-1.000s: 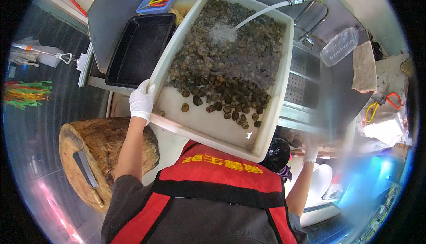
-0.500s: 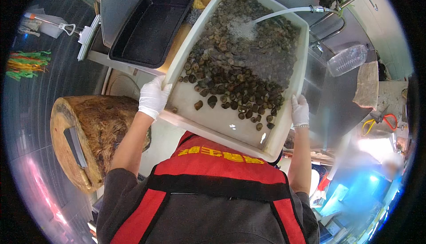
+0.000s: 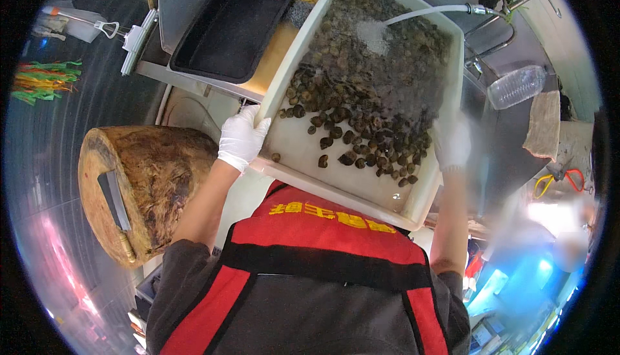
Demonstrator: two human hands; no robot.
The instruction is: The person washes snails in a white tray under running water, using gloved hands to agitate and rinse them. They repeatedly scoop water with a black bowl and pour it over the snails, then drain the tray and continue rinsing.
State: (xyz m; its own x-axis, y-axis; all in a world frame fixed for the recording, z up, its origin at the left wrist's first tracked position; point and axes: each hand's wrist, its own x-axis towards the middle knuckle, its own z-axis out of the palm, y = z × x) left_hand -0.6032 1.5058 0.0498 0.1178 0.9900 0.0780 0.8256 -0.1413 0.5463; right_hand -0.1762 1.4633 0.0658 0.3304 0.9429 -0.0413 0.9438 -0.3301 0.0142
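A black tray (image 3: 232,25) and round chopping block (image 3: 139,187) flank the left hand (image 3: 240,138). Both hands' fingers, the right hand (image 3: 452,143) included, clamp the white tub (image 3: 297,142) holding dark shellfish (image 3: 368,96) under a hose (image 3: 426,11) stream.

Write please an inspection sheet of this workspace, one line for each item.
Surface: steel sink counter, partly hidden.
Job's things: white tub of dark shellfish, water from white hose hitting them.
Clutter: black tray, clear plastic bottle, round wooden chopping block with cleaver.
Grippers: gloved left hand and right hand each grip a tub rim; the right is blurred.
Cables: nothing seen.
Surroundings: steel tap, coloured straps at left.
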